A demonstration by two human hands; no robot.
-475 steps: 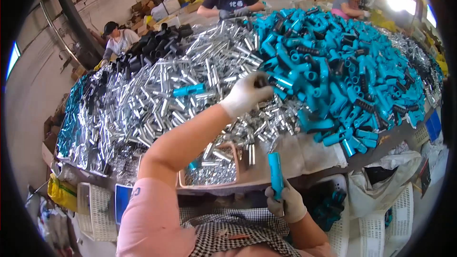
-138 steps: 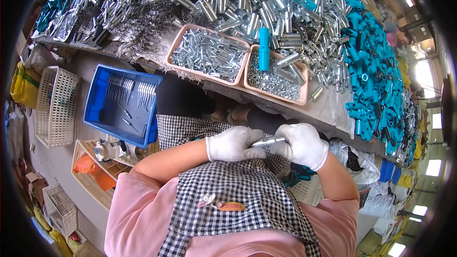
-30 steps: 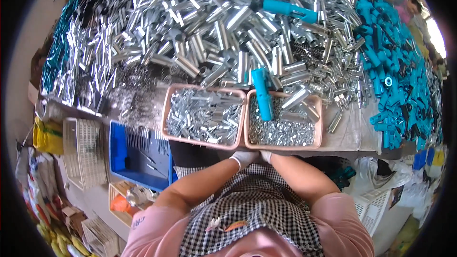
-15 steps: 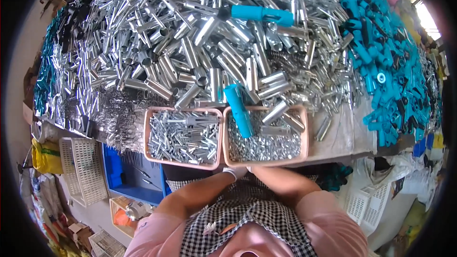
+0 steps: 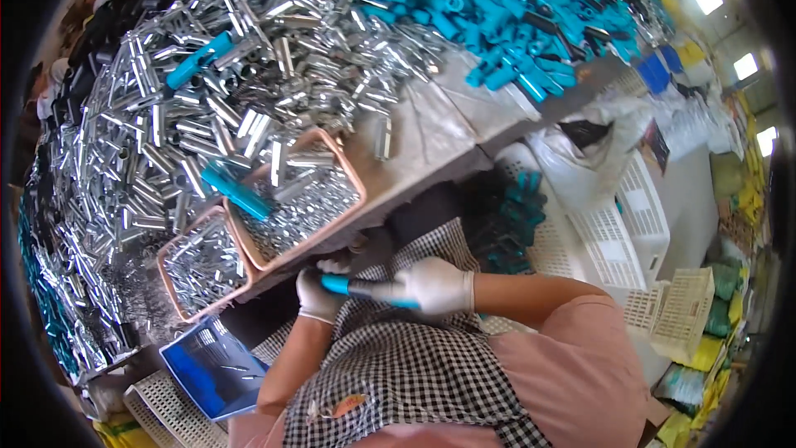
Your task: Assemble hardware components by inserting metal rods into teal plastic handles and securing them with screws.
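In front of my checked apron, my gloved right hand [image 5: 439, 286] is closed round a teal-and-black tubular handle [image 5: 375, 290] lying roughly crosswise. My gloved left hand [image 5: 318, 295] is wrapped at its teal left end, fingers partly hidden. Two pinkish trays stand at the table's front edge beyond my hands. Small metal pins fill the left tray [image 5: 249, 284]; tiny metal pieces and some metal tubes lie in the right tray [image 5: 355, 178]. A teal tube [image 5: 235, 191] rests across the right tray's far left corner.
A big heap of shiny metal tubes [image 5: 157, 129] covers the table, with a pile of teal parts [image 5: 497, 8] at its far right. Below the table edge are a blue bin [image 5: 217, 369], teal pieces [image 5: 518, 216] and white plastic baskets [image 5: 618, 224].
My view has swung to the right, so the table now slants. My hands, hidden at the table's edge before, now show in front of my apron with the teal-and-black handle between them.
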